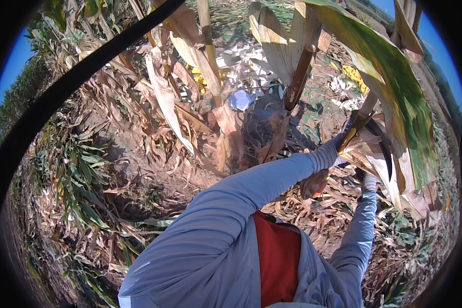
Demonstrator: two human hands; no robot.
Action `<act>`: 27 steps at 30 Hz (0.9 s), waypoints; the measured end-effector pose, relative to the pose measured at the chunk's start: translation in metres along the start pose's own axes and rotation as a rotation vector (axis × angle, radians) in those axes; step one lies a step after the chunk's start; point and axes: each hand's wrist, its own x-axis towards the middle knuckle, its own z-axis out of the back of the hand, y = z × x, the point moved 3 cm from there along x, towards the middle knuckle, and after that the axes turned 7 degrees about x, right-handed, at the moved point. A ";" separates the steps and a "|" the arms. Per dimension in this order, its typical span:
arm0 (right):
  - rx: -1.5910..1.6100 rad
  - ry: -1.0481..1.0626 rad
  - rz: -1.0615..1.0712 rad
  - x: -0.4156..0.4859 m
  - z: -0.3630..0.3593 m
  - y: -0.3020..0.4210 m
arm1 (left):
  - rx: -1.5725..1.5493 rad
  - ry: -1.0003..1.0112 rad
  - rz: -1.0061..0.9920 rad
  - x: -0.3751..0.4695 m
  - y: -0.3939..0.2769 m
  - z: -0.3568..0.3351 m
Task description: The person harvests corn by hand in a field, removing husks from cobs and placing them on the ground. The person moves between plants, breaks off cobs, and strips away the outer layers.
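In the head view, my left arm reaches across to the right, and my left hand point(342, 144) is at a dry corn stalk point(355, 128), its fingers mostly hidden by the stalk and husks. Lower down, my right hand point(359, 174) is a small dark patch behind the dry leaves; its grip cannot be seen. A dark curved blade, apparently a sickle point(384, 143), arcs through the husks just above my right hand; its handle is hidden. A long green and yellow corn leaf point(404, 92) hangs over this spot.
Standing dry corn stalks point(300, 75) rise ahead and to the left. Beyond them lie pale husks point(250, 65) and yellow corn ears point(355, 77) on the ground. Cut green stalks point(86, 173) lie at left. A dark strap-like band point(81, 71) crosses the upper left.
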 end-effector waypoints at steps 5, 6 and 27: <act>0.024 0.046 0.079 -0.060 0.013 -0.042 | 0.512 -0.056 0.167 -0.009 -0.034 -0.025; -0.014 0.100 0.104 -0.066 0.014 -0.054 | 0.483 -0.061 0.138 -0.011 -0.034 -0.027; -0.006 0.001 0.247 -0.172 -0.056 -0.127 | 0.487 -0.414 0.023 -0.019 -0.097 0.007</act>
